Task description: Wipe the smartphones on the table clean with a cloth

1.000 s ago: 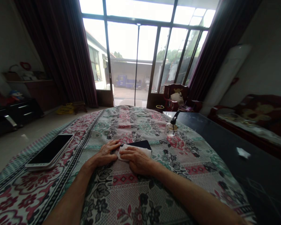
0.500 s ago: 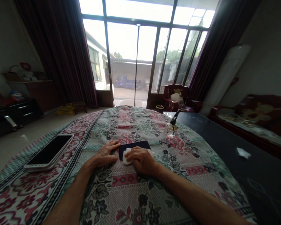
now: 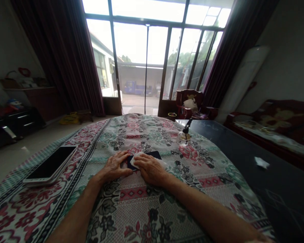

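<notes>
A flat dark-blue phone (image 3: 155, 155) lies on the flowered tablecloth (image 3: 152, 206) in front of me, partly covered by my right hand. My right hand (image 3: 152, 168) presses a folded white tissue (image 3: 136, 159) onto its top, fingers bent over the tissue. At the phone's left end is my left hand (image 3: 116, 165), with the fingers at the far corner and the thumb at the near corner, steadying it. Beyond, to the right, stands a small clear spray bottle (image 3: 184, 137) with a black nozzle.
On the left of the cloth lies a white tablet (image 3: 52, 165) with a dark screen, on top of another flat thing. A crumpled white tissue (image 3: 261, 162) rests on the dark table (image 3: 233, 158) to the right. Wooden seats and a glass door stand farther off.
My right hand has slid the tissue away from me and slightly left over the phone. My left thumb has come in to the phone's near corner. The view has shifted slightly.
</notes>
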The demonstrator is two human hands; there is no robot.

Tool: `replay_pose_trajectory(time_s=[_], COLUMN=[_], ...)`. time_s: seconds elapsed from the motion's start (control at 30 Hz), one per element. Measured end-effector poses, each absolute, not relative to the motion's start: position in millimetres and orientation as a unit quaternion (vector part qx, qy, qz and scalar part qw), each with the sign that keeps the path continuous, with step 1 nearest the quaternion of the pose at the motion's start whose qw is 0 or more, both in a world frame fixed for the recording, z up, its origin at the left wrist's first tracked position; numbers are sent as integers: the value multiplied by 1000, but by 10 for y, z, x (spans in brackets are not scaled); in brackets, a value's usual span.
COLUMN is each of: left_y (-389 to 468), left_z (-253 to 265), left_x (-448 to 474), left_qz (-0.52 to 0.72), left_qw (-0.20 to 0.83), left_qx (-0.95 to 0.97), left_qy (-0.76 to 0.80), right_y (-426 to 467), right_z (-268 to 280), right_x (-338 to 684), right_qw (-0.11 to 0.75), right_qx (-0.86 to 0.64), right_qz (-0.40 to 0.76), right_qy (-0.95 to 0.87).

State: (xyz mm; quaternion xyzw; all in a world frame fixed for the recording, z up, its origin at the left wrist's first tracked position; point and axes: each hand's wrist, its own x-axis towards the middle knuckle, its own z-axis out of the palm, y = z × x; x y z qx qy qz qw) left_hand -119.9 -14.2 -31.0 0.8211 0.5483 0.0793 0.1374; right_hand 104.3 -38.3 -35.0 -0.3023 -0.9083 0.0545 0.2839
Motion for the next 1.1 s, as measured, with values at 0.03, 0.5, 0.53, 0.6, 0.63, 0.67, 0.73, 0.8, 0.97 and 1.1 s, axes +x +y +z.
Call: replay_pose_trajectory(time_s=[0.03, 0.5, 0.53, 0.6, 0.63, 0.67, 0.73, 0.8, 0.97, 1.1], left_y=[-140, -148, -145, -136, -132, -128, -121, -116, -101, -97], left_z=[-310, -306, -310, -322, -328, -333, -342, -353, -390, -402], left_x=[-1201, -1245, -1248, -1253, -1253, -1252, -1249, -1246, -1250, -1249], left_qz=[82, 103, 104, 107, 108, 108, 107, 109, 120, 125], left_qw=[138, 182, 182, 180, 178, 176, 168, 160, 143, 133], left_qx=[822, 820, 820, 822, 822, 823, 823, 825, 827, 823], left_qy=[546, 533, 532, 530, 529, 530, 532, 530, 531, 538], right_y=[-367, -145, -170, -234, -269, -303, -363, -407, -477, -520], right_z=[-360, -349, -345, -344, -348, -356, -377, -396, -389, -355], right_x=[1063, 1456, 1431, 1350, 1299, 1244, 1132, 1029, 871, 847], right_qw=[288, 308, 304, 288, 278, 267, 249, 240, 238, 234], right_qx=[-313, -460, -460, -446, -438, -430, -422, -413, -361, -347], right_qz=[54, 25, 23, 23, 24, 25, 28, 32, 29, 8], right_qy=[-903, -832, -834, -847, -855, -862, -871, -878, -901, -908])
